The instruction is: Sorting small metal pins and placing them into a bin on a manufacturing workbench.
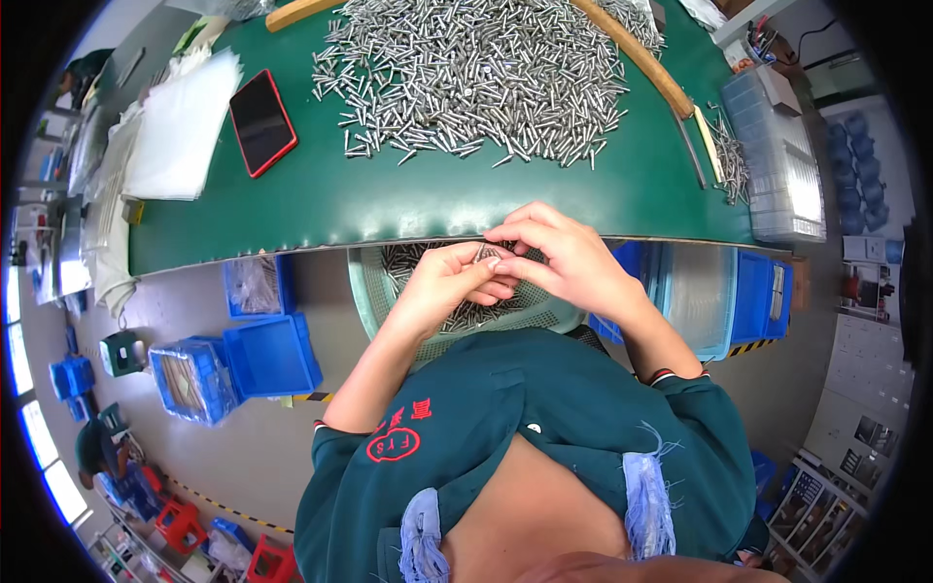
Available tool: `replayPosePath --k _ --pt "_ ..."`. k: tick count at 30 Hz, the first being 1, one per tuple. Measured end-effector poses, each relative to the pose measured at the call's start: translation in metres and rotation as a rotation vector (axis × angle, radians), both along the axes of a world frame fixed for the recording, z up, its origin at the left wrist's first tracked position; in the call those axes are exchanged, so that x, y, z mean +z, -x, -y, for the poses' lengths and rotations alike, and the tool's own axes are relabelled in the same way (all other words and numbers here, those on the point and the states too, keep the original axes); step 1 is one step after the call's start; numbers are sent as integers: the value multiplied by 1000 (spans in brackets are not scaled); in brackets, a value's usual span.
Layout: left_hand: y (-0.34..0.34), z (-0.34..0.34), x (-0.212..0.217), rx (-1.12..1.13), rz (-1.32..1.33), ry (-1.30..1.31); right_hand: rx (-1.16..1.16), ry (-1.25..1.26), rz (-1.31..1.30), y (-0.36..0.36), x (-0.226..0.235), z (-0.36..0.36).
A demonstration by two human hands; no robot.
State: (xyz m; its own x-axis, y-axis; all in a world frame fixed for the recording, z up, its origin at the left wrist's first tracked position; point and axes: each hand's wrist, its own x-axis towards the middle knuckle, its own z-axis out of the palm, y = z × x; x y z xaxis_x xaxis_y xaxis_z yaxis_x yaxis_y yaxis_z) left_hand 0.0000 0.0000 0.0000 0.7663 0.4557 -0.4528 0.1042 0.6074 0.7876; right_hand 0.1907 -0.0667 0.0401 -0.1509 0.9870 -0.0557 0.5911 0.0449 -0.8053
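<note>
My left hand [452,282] is curled closed over a light green mesh basket [367,291], with a few small metal screws [489,253] showing between its fingers. From the right, my right hand [559,255] meets it, thumb and fingertips drawn together against the left fingers; what they pinch is hidden. Both hands are just at the near edge of the green table [389,206]. Inside the basket, partly covered by my hands, lie many more screws [466,316]. A big spread pile of silvery screws [476,78] covers the far middle of the tabletop.
Wooden strips [641,58] border the pile. A red-cased phone [262,123] and white sheets [185,131] lie left. At right are longer metal pins [729,160] and clear plastic boxes [773,155]. Blue crates [272,355] stand on the floor; a person [97,449] sits far left.
</note>
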Motion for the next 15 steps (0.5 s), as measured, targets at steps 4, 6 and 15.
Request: replayPosePath --k 4,6,15 --pt "3 0 12 -32 -80 -157 -1 13 -193 -1 -1 1" --pt "3 0 14 -23 -85 -203 -1 33 -271 -1 -2 1" --pt "6 -3 19 -65 -57 -130 -1 49 -372 -2 -5 1"
